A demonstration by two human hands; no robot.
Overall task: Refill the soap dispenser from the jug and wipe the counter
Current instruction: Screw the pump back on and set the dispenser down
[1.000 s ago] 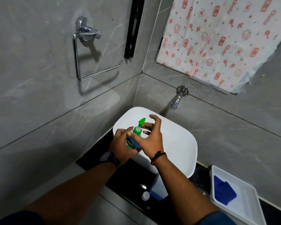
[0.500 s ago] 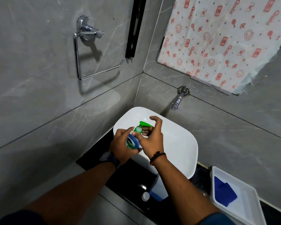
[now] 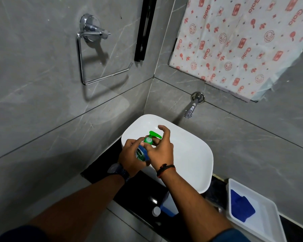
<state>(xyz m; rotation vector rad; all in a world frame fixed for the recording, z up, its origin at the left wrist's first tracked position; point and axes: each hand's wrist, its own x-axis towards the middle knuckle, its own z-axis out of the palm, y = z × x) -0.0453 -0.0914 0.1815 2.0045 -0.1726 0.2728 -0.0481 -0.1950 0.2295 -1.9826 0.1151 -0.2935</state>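
Over the white basin (image 3: 191, 154) I hold a soap dispenser (image 3: 141, 153) with a blue-green label and a green pump top (image 3: 153, 136). My left hand (image 3: 131, 158) wraps around the bottle's body. My right hand (image 3: 160, 149) grips the green collar under the pump, its forefinger raised. A jug (image 3: 168, 206), white and blue with a white cap, stands on the black counter (image 3: 138, 191) below my right forearm, partly hidden. A blue cloth (image 3: 240, 207) lies in a white tray (image 3: 266, 222) at the right.
A chrome tap (image 3: 192, 106) juts from the grey tiled wall above the basin. A chrome towel ring (image 3: 94, 55) hangs on the left wall, with a black bar (image 3: 144, 28) beside it. A patterned sheet (image 3: 243, 41) covers the upper right.
The green pump nozzle has turned from pointing up and away to pointing right, as my right hand twists the top. Both hands stay over the basin.
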